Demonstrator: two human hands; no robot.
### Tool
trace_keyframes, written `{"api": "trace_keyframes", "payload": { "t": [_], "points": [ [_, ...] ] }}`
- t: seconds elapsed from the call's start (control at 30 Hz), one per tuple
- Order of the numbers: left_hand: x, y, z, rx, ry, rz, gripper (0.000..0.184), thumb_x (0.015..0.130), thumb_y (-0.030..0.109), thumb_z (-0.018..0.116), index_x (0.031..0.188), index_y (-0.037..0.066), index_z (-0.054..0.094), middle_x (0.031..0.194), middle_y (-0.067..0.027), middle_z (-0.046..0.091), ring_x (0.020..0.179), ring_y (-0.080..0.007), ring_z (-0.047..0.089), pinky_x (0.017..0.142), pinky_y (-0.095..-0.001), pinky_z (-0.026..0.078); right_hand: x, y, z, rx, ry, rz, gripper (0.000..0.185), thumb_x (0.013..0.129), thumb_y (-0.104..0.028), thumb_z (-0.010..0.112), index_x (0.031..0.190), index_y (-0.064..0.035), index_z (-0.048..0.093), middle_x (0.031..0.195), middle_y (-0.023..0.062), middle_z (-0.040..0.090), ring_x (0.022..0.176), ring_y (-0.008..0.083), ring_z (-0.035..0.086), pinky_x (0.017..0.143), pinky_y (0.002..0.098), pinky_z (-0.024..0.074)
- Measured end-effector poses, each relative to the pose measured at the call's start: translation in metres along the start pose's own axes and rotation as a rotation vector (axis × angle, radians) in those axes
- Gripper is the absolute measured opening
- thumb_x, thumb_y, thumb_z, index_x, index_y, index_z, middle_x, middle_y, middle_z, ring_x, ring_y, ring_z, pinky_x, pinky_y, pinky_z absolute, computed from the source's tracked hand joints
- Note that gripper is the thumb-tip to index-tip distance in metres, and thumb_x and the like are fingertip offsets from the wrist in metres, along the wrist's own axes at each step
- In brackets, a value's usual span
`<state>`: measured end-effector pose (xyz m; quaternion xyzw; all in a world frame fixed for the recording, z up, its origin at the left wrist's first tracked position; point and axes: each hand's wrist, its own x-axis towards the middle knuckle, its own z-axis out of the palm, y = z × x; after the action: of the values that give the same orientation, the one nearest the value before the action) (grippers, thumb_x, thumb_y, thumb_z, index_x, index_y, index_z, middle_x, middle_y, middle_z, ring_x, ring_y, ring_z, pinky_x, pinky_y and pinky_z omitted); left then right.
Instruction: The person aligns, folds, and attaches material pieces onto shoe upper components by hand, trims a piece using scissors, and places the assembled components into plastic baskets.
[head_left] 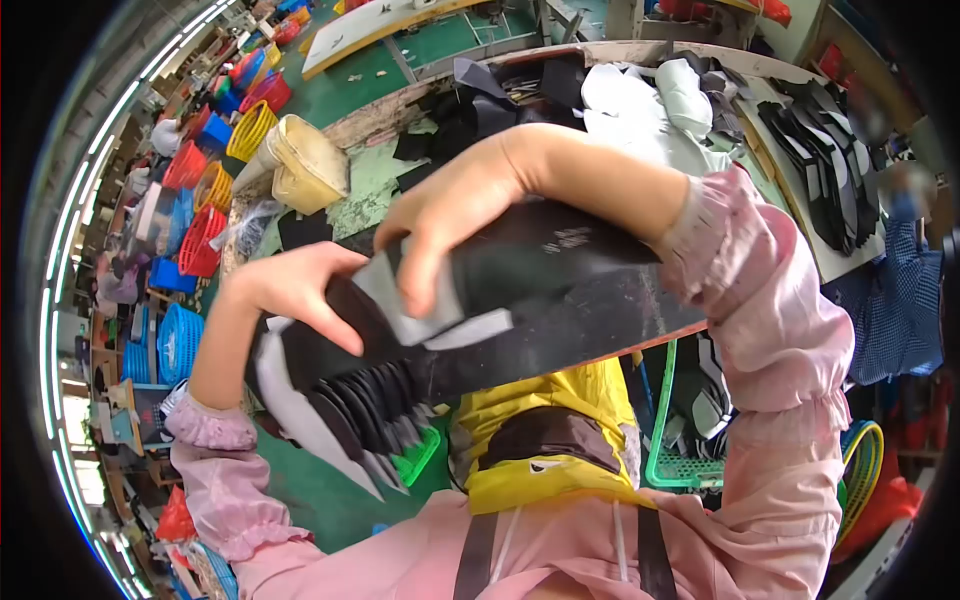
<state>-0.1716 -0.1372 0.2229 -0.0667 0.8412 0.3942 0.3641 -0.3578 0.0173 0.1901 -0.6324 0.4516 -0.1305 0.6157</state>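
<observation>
My left hand [295, 285] curves round the black end of a flat black-and-grey cut piece [412, 312], thumb in front and fingers at the upper edge. The fingers of my right hand [455, 215] press on the grey part, which is blurred. A white strip [470, 328] lies beside it. Below my left hand, a row of overlapping black cut pieces [365, 405] with pale ends hangs at the board's edge. Larger black pieces [560, 245] with small pale print lie under my right forearm. Their exact material cannot be made out.
A dark work board [560, 335] lies before me. Behind it are a cream plastic container [308, 165], white pieces [645, 105] and black scraps. More black pieces [825, 160] lie at right. A green basket [685, 470] stands below; coloured baskets [203, 240] line the left.
</observation>
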Motion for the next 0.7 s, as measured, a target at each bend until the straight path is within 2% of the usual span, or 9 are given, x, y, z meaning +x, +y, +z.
{"api": "trace_keyframes", "payload": {
  "t": [0.1,0.23,0.27,0.3,0.43,0.53,0.57,0.63,0.7],
  "points": [
    [0.005,-0.057,-0.029,0.042,0.022,-0.136,0.069,0.073,0.029,0.094,0.123,-0.007,0.063,0.11,-0.0097,0.074,0.098,-0.0128,0.066,0.09,-0.0302,0.054,0.006,0.021,-0.031,-0.099,0.383,-0.086,0.086,0.086,-0.059,0.074,0.141,0.003,0.055,0.131,0.0179,0.065,0.122,0.0255,0.062,0.104,0.0333,0.0465],
    [0.055,-0.186,-0.036,0.245,0.109,-0.085,0.064,0.071,0.033,0.093,0.116,-0.004,0.066,0.106,-0.0098,0.073,0.099,-0.0147,0.064,0.09,-0.0309,0.052,-0.081,0.152,-0.094,-0.466,0.919,0.206,0.088,0.076,-0.029,0.088,0.151,-0.0067,0.046,0.148,0.02,0.053,0.138,0.0311,0.05,0.115,0.04,0.0411],
    [0.061,-0.217,-0.04,0.216,0.115,-0.06,0.069,0.069,0.034,0.094,0.119,-0.004,0.065,0.11,-0.0128,0.073,0.101,-0.0171,0.064,0.093,-0.0322,0.051,-0.113,0.172,-0.087,-0.569,1.019,0.453,0.101,0.071,-0.025,0.09,0.156,-0.0082,0.038,0.152,0.0219,0.047,0.143,0.0356,0.043,0.117,0.0438,0.0386],
    [0.06,-0.196,-0.044,0.247,0.049,-0.191,0.107,0.064,0.049,0.094,0.142,-0.01,0.051,0.144,-0.0252,0.057,0.135,-0.0316,0.055,0.115,-0.0352,0.042,-0.139,0.197,-0.084,-0.579,1.036,0.677,0.116,0.066,-0.028,0.093,0.16,-0.0102,0.028,0.152,0.024,0.046,0.143,0.0408,0.04,0.117,0.0473,0.037],
    [0.066,-0.189,-0.045,0.264,0.002,-0.133,0.102,0.064,0.052,0.092,0.137,-0.009,0.054,0.137,-0.0261,0.062,0.13,-0.0336,0.059,0.111,-0.0364,0.046,-0.172,0.218,-0.059,-0.551,1.0,1.157,0.12,0.064,-0.033,0.095,0.16,-0.0114,0.027,0.148,0.0193,0.051,0.144,0.0434,0.039,0.117,0.0507,0.0326],
    [0.067,-0.163,-0.034,0.198,0.119,-0.061,0.075,0.065,0.047,0.091,0.117,0.001,0.062,0.108,-0.0199,0.073,0.106,-0.0316,0.07,0.092,-0.04,0.053,-0.191,0.262,-0.058,-0.734,1.132,0.95,0.103,0.066,-0.04,0.094,0.153,-0.0137,0.046,0.128,0.0174,0.066,0.127,0.0355,0.057,0.109,0.0483,0.042],
    [0.068,-0.158,-0.029,0.257,0.187,-0.008,0.065,0.067,0.034,0.093,0.112,-0.001,0.06,0.1,-0.0171,0.072,0.093,-0.0238,0.069,0.086,-0.0361,0.053,-0.2,0.27,-0.055,-0.612,1.167,0.888,0.095,0.069,-0.039,0.093,0.149,-0.0112,0.051,0.125,0.0179,0.067,0.124,0.0328,0.06,0.106,0.0458,0.0443],
    [0.072,-0.156,-0.032,0.026,0.117,0.041,0.065,0.065,0.023,0.095,0.115,-0.002,0.061,0.1,-0.0132,0.072,0.094,-0.0188,0.067,0.088,-0.0355,0.052,-0.211,0.262,-0.055,-0.368,1.237,0.747,0.079,0.074,-0.036,0.09,0.141,-0.0062,0.06,0.121,0.0188,0.071,0.118,0.0274,0.066,0.102,0.0409,0.0487],
    [0.073,-0.17,-0.038,-0.086,0.091,0.078,0.067,0.064,0.019,0.095,0.118,-0.002,0.061,0.103,-0.0109,0.072,0.098,-0.0153,0.065,0.091,-0.0337,0.051,-0.236,0.247,-0.064,-0.233,1.36,0.695,0.062,0.079,-0.034,0.087,0.13,-0.0032,0.069,0.107,0.0142,0.077,0.088,0.0197,0.074,0.081,0.0342,0.0573]
  ]
}}
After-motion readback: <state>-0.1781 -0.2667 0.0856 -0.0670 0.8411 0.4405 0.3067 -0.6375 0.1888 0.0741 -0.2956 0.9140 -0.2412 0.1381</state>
